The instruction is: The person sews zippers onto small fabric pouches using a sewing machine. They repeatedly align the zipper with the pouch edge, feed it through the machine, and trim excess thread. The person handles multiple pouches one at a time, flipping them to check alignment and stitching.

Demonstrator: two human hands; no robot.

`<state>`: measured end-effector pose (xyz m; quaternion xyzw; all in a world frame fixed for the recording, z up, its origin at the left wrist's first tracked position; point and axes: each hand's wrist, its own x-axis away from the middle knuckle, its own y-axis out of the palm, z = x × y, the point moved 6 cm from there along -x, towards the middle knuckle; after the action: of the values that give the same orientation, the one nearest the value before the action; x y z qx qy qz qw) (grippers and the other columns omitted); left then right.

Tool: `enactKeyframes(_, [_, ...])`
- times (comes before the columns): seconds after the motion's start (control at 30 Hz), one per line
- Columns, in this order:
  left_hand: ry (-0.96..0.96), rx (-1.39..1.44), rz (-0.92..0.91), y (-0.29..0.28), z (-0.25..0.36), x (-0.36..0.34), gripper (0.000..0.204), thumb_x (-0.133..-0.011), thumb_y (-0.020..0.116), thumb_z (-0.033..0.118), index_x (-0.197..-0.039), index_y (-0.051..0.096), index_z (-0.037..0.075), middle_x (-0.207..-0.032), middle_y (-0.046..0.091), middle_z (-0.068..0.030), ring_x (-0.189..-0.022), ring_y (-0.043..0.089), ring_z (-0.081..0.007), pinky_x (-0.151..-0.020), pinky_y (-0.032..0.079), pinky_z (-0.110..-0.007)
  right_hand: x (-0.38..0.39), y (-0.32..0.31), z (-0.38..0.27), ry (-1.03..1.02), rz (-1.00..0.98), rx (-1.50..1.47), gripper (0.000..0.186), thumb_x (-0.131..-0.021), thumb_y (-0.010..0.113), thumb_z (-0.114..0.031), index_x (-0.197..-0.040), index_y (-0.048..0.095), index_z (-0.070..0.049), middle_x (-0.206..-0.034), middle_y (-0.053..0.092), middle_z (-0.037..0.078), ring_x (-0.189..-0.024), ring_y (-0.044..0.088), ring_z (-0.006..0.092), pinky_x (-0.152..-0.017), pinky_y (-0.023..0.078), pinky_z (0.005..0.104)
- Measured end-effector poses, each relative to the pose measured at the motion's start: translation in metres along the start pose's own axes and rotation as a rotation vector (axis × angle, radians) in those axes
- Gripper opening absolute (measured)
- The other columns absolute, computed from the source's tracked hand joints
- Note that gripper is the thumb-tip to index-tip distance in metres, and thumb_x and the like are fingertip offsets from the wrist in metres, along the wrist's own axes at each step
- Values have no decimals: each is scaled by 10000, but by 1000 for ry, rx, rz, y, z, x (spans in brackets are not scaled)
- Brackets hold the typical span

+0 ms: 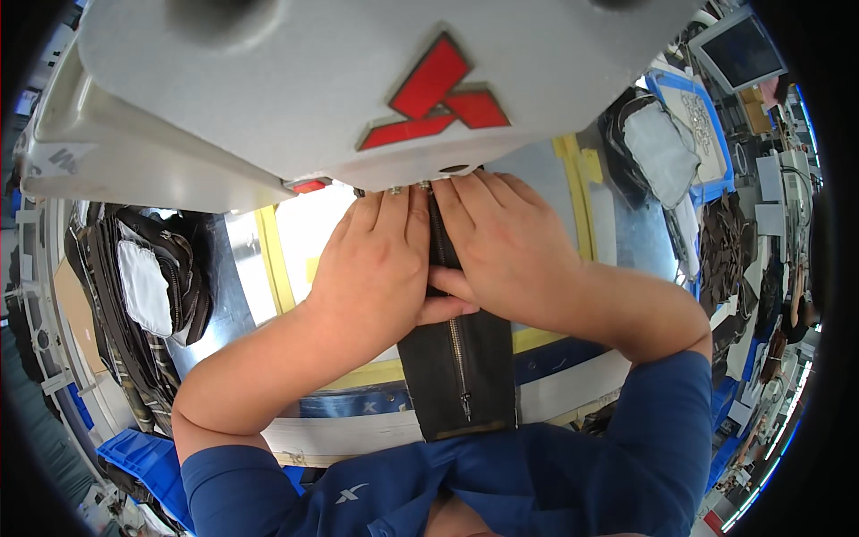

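A strip of black fabric (pixel 488 376) with a metal zipper (pixel 458 353) down its middle runs from under the sewing machine head (pixel 295 89) toward my body. Its near end hangs over the table edge, with the zipper pull (pixel 465 407) close to that end. My left hand (pixel 380 259) lies flat on the strip's left side, fingers stretched forward. On the other side my right hand (pixel 506 242) rests flat in the same way. Both thumbs reach inward across the zipper and meet. The machine head hides the fingertips and the needle area.
Stacked black zippered pieces (pixel 179 277) with white patches lie at the left. At the right are a black piece with a white panel (pixel 658 143) and a blue-rimmed tray (pixel 729 161) of small parts. Yellow tape (pixel 577 197) marks the work surface. A blue bin (pixel 148 465) stands lower left.
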<state>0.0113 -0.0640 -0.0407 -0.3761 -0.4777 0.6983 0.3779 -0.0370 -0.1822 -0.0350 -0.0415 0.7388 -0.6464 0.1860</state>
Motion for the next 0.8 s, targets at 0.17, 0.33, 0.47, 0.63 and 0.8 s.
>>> enactKeyframes(0.17, [5, -1, 3, -1, 1, -1, 1205, -675, 877, 670, -1428, 507, -196, -1371, 595, -302, -1207, 603, -425, -1112, 485, -465, 2, -1, 1, -12, -1, 9, 801, -792, 790, -485, -1311, 644, 107, -1255, 664, 214, -1169, 646, 313, -965, 523, 399])
enactKeyframes(0.33, [21, -31, -20, -2, 1, 1, 1105, -690, 841, 644, -1374, 575, -182, -1391, 616, -290, -1317, 570, -410, -1146, 465, -456, -1, 4, -2, 11, -19, -26, 817, -778, 815, -467, -1341, 618, 90, -1271, 660, 210, -1200, 640, 321, -986, 515, 423])
enactKeyframes(0.47, [28, 22, -10, 0, -2, 5, 1096, -769, 813, 641, -1405, 521, -202, -1371, 603, -311, -1278, 583, -422, -1149, 456, -467, -1, 6, 3, 145, -75, -134, 850, -783, 838, -438, -1402, 557, 73, -1330, 646, 203, -1253, 626, 352, -1061, 480, 479])
enactKeyframes(0.63, [-192, -59, -121, -41, -18, 37, 738, -836, 845, 465, -1281, 640, -86, -1222, 695, -221, -1145, 665, -390, -1007, 528, -465, 1, 2, -2, 72, -71, -23, 883, -857, 818, -513, -1441, 540, 87, -1370, 628, 228, -1238, 631, 361, -1089, 476, 481])
enactKeyframes(0.8, [-513, -385, 254, -101, -78, 120, 338, -868, 849, 291, -998, 703, 16, -981, 717, -143, -940, 686, -369, -851, 544, -465, 1, 1, -5, 42, -44, 33, 891, -881, 803, -536, -1432, 552, 117, -1377, 628, 259, -1221, 638, 359, -1071, 499, 462])
